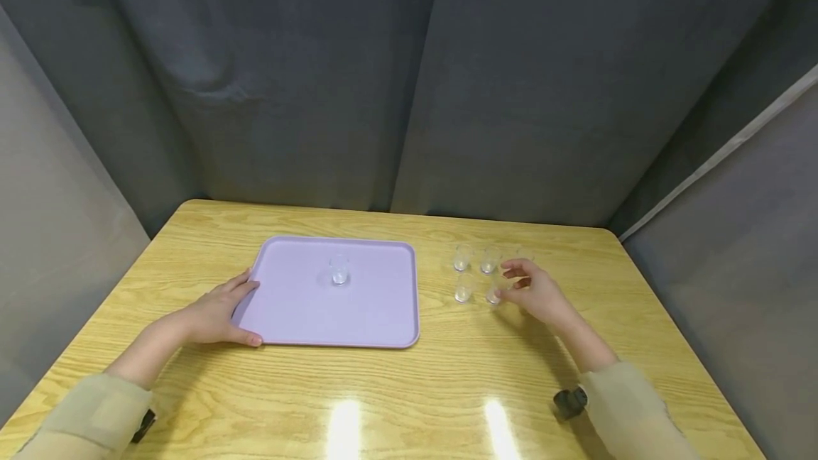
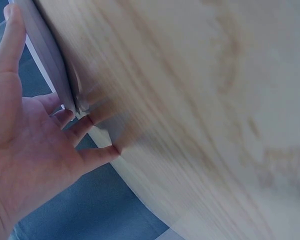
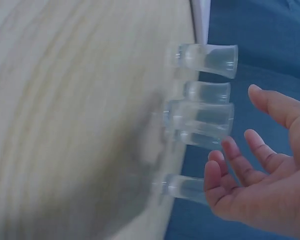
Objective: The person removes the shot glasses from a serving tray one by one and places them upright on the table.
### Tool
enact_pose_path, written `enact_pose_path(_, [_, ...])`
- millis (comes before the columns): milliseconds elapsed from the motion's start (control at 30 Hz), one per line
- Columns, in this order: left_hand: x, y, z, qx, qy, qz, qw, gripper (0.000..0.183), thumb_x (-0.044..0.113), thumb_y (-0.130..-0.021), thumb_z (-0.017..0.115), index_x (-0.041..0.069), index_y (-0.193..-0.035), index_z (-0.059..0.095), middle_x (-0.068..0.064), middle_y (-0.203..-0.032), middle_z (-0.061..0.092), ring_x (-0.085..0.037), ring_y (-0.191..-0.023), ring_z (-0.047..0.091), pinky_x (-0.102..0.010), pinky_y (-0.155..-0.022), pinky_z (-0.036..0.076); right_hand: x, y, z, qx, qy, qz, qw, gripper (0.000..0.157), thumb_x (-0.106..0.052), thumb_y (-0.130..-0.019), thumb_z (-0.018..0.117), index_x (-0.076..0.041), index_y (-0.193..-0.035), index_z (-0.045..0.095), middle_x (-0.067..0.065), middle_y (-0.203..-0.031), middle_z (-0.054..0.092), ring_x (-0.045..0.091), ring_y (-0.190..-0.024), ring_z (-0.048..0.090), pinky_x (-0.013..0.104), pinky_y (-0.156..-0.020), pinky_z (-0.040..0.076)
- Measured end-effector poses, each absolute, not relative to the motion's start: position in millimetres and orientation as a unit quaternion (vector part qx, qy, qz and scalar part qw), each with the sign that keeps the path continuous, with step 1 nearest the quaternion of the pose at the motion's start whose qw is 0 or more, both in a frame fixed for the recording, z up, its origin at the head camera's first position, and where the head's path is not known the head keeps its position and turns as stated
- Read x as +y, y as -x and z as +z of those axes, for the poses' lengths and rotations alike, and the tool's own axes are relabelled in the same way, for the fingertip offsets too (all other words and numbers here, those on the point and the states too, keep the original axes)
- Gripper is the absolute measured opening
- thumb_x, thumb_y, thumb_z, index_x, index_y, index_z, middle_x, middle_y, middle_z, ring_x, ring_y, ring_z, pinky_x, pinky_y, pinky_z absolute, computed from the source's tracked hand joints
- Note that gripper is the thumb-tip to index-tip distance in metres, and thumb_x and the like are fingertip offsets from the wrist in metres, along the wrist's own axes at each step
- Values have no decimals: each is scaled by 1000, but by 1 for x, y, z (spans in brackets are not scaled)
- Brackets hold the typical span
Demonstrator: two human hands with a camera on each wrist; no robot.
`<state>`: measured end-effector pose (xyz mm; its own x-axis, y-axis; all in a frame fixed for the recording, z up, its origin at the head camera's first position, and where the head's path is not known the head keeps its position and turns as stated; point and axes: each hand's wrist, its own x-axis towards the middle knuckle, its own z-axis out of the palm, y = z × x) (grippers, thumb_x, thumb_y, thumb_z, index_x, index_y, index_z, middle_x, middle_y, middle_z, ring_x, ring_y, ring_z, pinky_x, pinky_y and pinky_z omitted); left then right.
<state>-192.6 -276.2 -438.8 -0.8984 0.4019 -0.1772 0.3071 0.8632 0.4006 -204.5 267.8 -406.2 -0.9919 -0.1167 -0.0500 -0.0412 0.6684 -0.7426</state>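
Note:
A lilac rectangular tray (image 1: 377,318) lies on the table, with one small clear glass (image 1: 339,272) standing on it. My left hand (image 1: 220,311) rests at the tray's left side, fingers at the left edge and thumb at the near-left corner. In the left wrist view its fingers spread, some touching the tabletop. Right of the tray, several more clear glasses (image 1: 463,289) stand upright in two rows. My right hand (image 1: 535,295) hovers at the group's right side, its thumb near the front right glass (image 1: 493,295). The right wrist view shows a gap between thumb and glasses (image 3: 215,117).
The wooden table (image 1: 396,389) has rounded far corners. A dark grey curtain (image 1: 307,91) hangs behind it, with lighter panels at both sides. A black device (image 1: 569,403) is strapped under the right sleeve.

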Motion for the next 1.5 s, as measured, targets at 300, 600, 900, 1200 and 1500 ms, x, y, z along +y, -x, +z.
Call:
enact_pose_path(300, [-276,192,-439,957,-184,183,131,114,66,-65,72,-5,-144,29,-28,-153,13,-54,-133,20,-67,-102,26,254,194,-372,931,80,-356,-21,52,-17,-84,72,-3,-130,50,19,-124,56,37,-108,54,40,-77,50])
enact_pose_path(600, [-276,193,-440,956,-184,185,130,114,66,-65,72,-5,-144,30,-28,-153,13,-54,-134,20,-67,-102,25,221,184,-342,929,125,-342,-64,49,-18,-83,73,-7,-127,53,11,-118,61,29,-103,56,40,-78,48])
enact_pose_path(900, [-272,192,-436,955,-191,190,125,113,62,-65,75,-7,-143,31,-29,-152,14,-55,-133,21,-66,-101,27,171,183,-327,910,168,-373,-73,55,-16,-81,75,-12,-130,51,6,-117,62,23,-100,57,37,-76,48])
enact_pose_path(1200, [-272,194,-438,954,-191,194,125,114,63,-65,75,-6,-143,30,-29,-153,13,-54,-133,20,-66,-102,26,125,198,-338,899,194,-392,-22,59,-19,-80,76,-14,-133,49,6,-118,61,26,-101,58,40,-77,50])
enact_pose_path(1500, [-274,191,-438,955,-187,194,123,114,64,-65,74,-7,-143,30,-29,-153,14,-54,-133,20,-66,-102,26,81,222,-370,878,161,-450,21,65,-20,-78,78,-17,-135,48,5,-123,60,22,-99,57,29,-74,49])
